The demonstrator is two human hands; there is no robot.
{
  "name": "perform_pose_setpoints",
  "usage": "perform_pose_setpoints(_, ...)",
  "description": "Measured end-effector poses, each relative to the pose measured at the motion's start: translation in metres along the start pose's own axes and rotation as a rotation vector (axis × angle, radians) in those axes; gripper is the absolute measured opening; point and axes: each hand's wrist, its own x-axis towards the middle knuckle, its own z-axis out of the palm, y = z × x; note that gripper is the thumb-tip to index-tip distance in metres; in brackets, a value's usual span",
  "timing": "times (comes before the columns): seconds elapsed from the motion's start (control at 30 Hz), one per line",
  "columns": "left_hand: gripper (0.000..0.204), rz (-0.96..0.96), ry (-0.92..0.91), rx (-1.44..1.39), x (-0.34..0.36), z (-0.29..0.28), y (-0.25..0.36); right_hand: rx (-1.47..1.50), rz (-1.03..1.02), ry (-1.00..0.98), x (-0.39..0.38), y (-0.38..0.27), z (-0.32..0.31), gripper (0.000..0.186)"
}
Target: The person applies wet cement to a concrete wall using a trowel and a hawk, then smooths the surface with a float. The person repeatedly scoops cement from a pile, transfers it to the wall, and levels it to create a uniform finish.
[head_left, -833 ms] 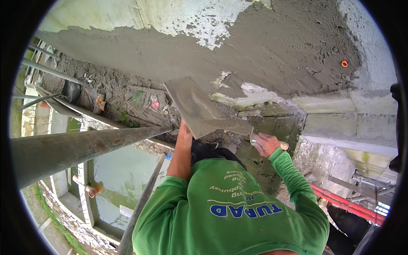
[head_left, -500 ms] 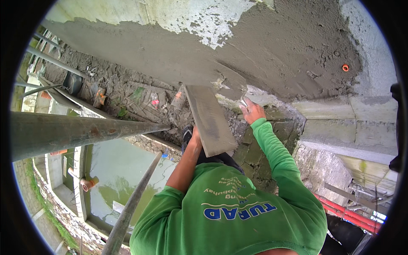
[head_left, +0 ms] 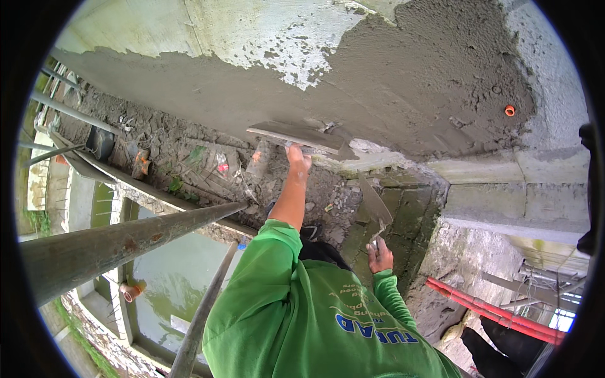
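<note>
My left hand is closed around the back of a long, flat plastering float. The float lies tilted along the low part of the wall, its far side at or against the wet grey mortar; whether it fully touches I cannot tell. Lower and to the right, my right hand grips the handle of a pointed trowel. The trowel's mortar-smeared blade points up toward the wall's lower edge, apart from it. Above the mortar, the bare pale wall shows a ragged border.
An orange pipe end sticks out of the mortar. Metal scaffold poles cross on the left, above a pool of greenish water. Muddy, rubble-strewn ground runs along the wall. Red pipes lie at right, beside a concrete ledge.
My left hand has carried the float up to the wall and turned it nearly edge-on to view. My right hand has drawn back from the wall, bringing the trowel into clear sight.
</note>
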Motion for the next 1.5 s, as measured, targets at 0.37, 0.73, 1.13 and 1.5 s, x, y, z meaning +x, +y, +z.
perform_pose_setpoints(0.37, 0.031, 0.034, -0.100, -0.006, -0.024, 0.156, 0.172, -0.052, 0.429, -0.121, -0.074, 0.061, 0.040, 0.046)
perform_pose_setpoints(0.73, 0.037, 0.323, -0.023, -0.213, 0.020, 0.037, 0.292, 0.152, 0.298, 0.023, -0.040, 0.078, 0.082, 0.041)
perform_pose_setpoints(1.13, 0.021, -0.525, 0.193, 0.650, -0.093, -0.125, 0.005, 0.149, 0.646, 0.145, -0.118, 0.073, 0.137, 0.045)
perform_pose_setpoints(1.5, 0.031, -0.772, 0.052, 0.895, -0.126, -0.051, -0.073, 0.236, 1.111, 0.253, -0.237, -0.025, 0.099, 0.041)
